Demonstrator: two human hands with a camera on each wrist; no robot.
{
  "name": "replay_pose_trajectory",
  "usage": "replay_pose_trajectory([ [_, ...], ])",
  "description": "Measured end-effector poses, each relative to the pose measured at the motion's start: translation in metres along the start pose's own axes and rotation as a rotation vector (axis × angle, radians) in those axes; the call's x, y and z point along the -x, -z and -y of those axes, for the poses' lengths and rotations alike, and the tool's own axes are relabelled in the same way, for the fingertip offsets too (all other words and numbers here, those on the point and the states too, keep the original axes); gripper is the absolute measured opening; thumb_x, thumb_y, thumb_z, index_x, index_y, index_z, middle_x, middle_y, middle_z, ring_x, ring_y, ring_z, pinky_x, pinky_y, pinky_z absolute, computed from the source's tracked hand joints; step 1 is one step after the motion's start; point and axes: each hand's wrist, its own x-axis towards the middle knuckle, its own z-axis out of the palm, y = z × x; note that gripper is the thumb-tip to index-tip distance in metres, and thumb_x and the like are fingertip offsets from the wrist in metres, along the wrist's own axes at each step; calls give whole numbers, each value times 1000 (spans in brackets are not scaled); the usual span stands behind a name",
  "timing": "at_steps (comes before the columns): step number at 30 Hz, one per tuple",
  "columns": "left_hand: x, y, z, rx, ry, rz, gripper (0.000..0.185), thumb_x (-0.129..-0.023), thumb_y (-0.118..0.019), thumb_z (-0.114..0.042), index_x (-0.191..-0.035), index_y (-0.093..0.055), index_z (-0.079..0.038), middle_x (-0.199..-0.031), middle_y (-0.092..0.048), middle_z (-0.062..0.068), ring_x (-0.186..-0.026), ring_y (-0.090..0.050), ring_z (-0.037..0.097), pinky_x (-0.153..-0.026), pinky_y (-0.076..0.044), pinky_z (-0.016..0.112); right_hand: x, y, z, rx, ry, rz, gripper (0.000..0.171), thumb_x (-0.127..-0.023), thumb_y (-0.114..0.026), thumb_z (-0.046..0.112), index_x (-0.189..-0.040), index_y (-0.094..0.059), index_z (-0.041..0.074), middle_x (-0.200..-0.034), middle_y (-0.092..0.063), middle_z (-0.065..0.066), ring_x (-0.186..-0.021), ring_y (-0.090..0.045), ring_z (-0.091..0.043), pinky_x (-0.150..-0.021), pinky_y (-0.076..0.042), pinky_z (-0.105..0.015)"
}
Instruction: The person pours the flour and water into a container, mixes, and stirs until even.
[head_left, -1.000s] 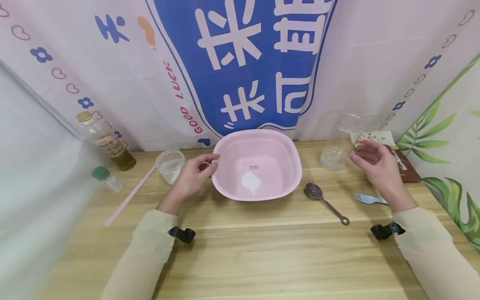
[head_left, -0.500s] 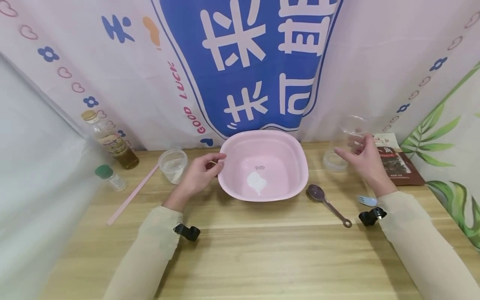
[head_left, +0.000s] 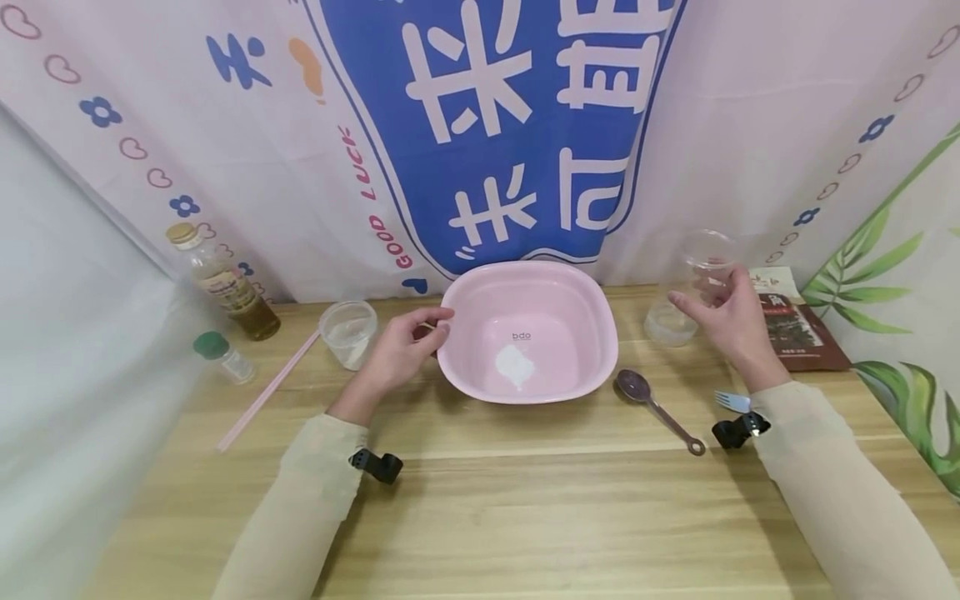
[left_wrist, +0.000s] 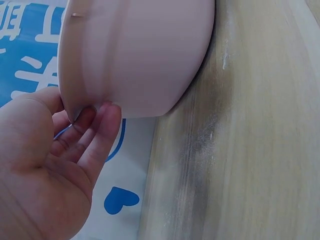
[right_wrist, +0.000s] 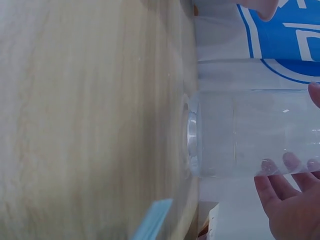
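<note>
The wooden surface (head_left: 480, 517) is carrying everything, and the biggest thing on it is the pink basin (head_left: 527, 330), standing in the middle near the back curtain. The left hand (head_left: 396, 350) is touching the basin's left rim, thumb near the top edge and relaxed fingers (left_wrist: 95, 137) lying against the outer wall; they are not clamping it. A small white patch of powder is lying on the basin's bottom. The right hand (head_left: 731, 321) is holding the clear tall cup (head_left: 686, 287), which is standing right of the basin, with fingers (right_wrist: 292, 162) curling around its upper part.

I judge that the cup is the risky thing: it is tall, light and smooth, so a loose hold could be letting it slip or tip toward the basin. The cup looks transparent, almost empty, slightly cloudy at the base. The basin, held only lightly, could be sliding on the dusty wood if pushed.
</note>
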Motion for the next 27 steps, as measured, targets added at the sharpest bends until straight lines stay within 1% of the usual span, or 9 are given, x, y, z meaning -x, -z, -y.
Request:
replay_pose_trajectory([
  [3, 1, 1, 0, -5, 0, -2, 39, -111, -61, -25, -146, -65, -9, -127, -69, 18, -103, -72, 30, -94, -66, 54, 1, -1, 2, -6, 21, -5, 79, -98, -81, 33, -156, -37, 2, -174, -32, -13, -148, -49, -39, -125, -44, -55],
  [6, 1, 1, 0, -4, 6, -1, 39, -111, -61, -25, -147, -65, -10, -128, -69, 18, -103, -72, 29, -95, -65, 54, 4, -2, 7, 1, 45, -12, 77, -98, -82, 32, -154, -38, 2, -173, -33, -12, -144, -51, -34, -123, -47, -50],
  [9, 1, 1, 1, 2, 9, 1, 39, -111, -61, -25, -147, -65, -10, -128, -69, 18, -103, -72, 29, -95, -66, 54, 8, -4, 13, 19, 74, -16, 82, -97, -83, 29, -159, -36, 2, -166, -42, -18, -139, -53, -32, -122, -48, -47],
  [11, 0, 0, 1, 4, 5, 1, 39, -111, -61, -24, -147, -65, -10, -127, -69, 18, -103, -72, 29, -94, -66, 54, 11, -5, 17, 33, 94, -14, 87, -96, -83, 28, -162, -33, 2, -160, -47, -23, -137, -54, -34, -123, -47, -49],
  [13, 0, 0, 1, 10, 1, 0, 39, -111, -61, -24, -146, -65, -9, -127, -69, 18, -102, -72, 29, -94, -66, 55, 12, -6, 21, 49, 116, -13, 86, -96, -84, 28, -160, -35, 0, -157, -49, -24, -137, -54, -37, -124, -45, -51],
  [18, 0, 0, 1, 15, -8, 0, 39, -111, -61, -24, -146, -65, -9, -126, -69, 19, -100, -72, 29, -94, -65, 56, 16, -10, 30, 68, 156, -4, 87, -93, -86, 27, -162, -37, 3, -151, -53, -25, -138, -52, -43, -126, -41, -58],
  [19, 0, 0, 1, 15, -8, 0, 39, -111, -61, -24, -146, -65, -9, -126, -69, 19, -100, -72, 29, -94, -65, 56, 16, -11, 32, 72, 161, 1, 91, -93, -87, 27, -164, -36, 5, -149, -54, -26, -139, -52, -45, -125, -41, -61],
  [23, -1, -1, 2, 12, 2, 0, 39, -111, -60, -24, -147, -65, -9, -126, -69, 19, -100, -71, 28, -94, -65, 56, 20, -14, 39, 123, 207, 14, 94, -90, -89, 25, -165, -37, 6, -152, -55, -26, -140, -53, -50, -116, -46, -68],
  [27, -1, -1, 2, 11, 2, 0, 39, -111, -60, -24, -147, -65, -8, -126, -69, 19, -99, -71, 27, -93, -65, 55, 23, -18, 43, 186, 304, 10, 94, -85, -92, 19, -163, -41, 5, -152, -56, -28, -136, -56, -52, -108, -50, -70],
])
